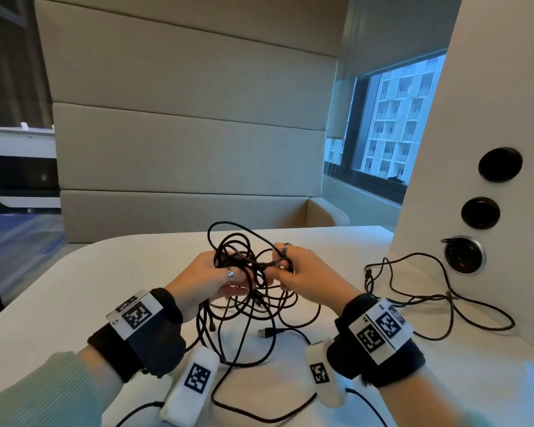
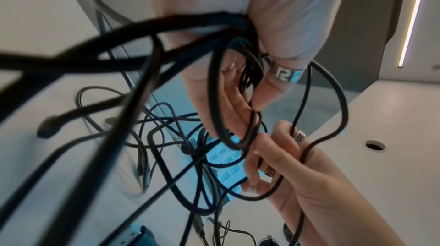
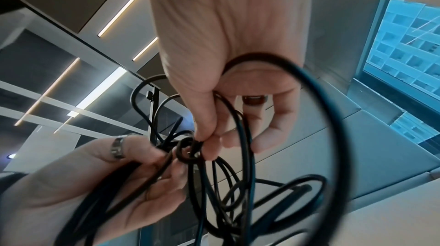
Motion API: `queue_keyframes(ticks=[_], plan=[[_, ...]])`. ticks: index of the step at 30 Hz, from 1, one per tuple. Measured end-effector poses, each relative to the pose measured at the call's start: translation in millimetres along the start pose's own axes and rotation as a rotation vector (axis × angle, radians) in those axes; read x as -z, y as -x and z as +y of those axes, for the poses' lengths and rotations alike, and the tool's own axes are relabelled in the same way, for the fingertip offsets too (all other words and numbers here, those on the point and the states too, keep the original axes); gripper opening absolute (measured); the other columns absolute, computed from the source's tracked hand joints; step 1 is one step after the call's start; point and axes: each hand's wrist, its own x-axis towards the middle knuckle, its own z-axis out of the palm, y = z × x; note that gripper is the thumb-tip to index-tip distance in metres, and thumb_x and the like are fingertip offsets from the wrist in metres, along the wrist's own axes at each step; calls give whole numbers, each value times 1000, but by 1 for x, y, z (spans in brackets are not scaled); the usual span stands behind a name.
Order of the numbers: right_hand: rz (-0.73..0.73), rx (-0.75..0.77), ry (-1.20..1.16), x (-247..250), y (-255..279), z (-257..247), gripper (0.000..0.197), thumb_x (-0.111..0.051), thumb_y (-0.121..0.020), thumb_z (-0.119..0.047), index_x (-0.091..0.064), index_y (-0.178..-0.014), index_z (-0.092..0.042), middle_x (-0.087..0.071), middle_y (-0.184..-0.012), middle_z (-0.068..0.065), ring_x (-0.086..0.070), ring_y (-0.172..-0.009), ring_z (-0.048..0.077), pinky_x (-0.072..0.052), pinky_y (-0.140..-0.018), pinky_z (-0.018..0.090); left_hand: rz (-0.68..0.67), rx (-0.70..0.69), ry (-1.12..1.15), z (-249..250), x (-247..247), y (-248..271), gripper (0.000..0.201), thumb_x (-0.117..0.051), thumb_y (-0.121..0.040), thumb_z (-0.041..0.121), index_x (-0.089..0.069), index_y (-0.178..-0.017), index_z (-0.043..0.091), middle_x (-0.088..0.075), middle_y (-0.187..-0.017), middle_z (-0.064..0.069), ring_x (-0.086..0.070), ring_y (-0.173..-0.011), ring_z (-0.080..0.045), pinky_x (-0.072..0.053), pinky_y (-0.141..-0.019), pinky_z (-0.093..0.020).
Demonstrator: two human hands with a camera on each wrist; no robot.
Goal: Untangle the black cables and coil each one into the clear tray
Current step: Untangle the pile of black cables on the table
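A tangle of black cables [image 1: 247, 291] hangs between both hands above the white table [image 1: 74, 303], and its lower loops trail onto the tabletop. My left hand [image 1: 233, 272] grips a bunch of strands [image 2: 240, 73] with its fingers curled round them. My right hand [image 1: 280, 269] pinches a small knot [image 3: 188, 150] between thumb and forefinger, while a big loop [image 3: 328, 118] drapes over that hand. One USB plug [image 1: 264, 333] lies on the table under the tangle. No clear tray is in view.
A separate black cable [image 1: 429, 297] sprawls at the right and runs towards a round socket [image 1: 464, 255] in the white partition [image 1: 490, 87]. A beige padded bench [image 1: 182, 149] stands beyond the table's far edge. There is a window [image 1: 392, 124] at the back right.
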Motion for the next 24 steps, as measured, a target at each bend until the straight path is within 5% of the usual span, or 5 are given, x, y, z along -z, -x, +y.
queue_keyframes(ticks=[8, 13, 16, 21, 24], plan=[[-25, -23, -126, 1, 2, 1, 30, -62, -89, -11, -42, -67, -14, -58, -49, -11, -49, -43, -7, -34, -49, 5, -117, 45, -14, 1, 6, 2, 22, -42, -95, -2, -59, -108, 5, -72, -100, -14, -71, -86, -28, -56, -56, -28], [58, -48, -80, -13, -4, 4, 35, -66, -86, -31, -40, -67, -17, -51, -60, -8, -45, -50, 1, -36, -55, 19, 17, -10, -172, -4, 4, -2, 9, -52, -93, 10, -61, -95, 9, -69, -76, -9, -69, -67, -19, -55, -52, -29], [104, -67, -39, -17, -4, 4, 41, -72, -77, -41, -37, -64, -26, -49, -70, -10, -51, -68, 8, -39, -62, 22, 71, -59, -204, -8, 3, -6, 5, -57, -91, 10, -62, -89, 9, -69, -85, -13, -68, -77, -21, -57, -59, -31], [106, -153, 23, -17, -4, 4, 37, -67, -78, -18, -33, -63, -22, -48, -65, -7, -57, -72, 18, -48, -68, 35, 131, -94, -311, -11, 1, -11, 7, -53, -91, 2, -59, -96, 4, -67, -86, -12, -69, -74, -21, -59, -66, -32], [105, -197, 51, -8, -4, 8, 38, -68, -78, -13, -35, -60, -21, -48, -62, -4, -48, -60, 14, -38, -57, 27, 217, -129, -516, -11, 9, -12, 16, -46, -93, 0, -56, -101, 11, -63, -88, -9, -64, -77, -23, -56, -65, -28]])
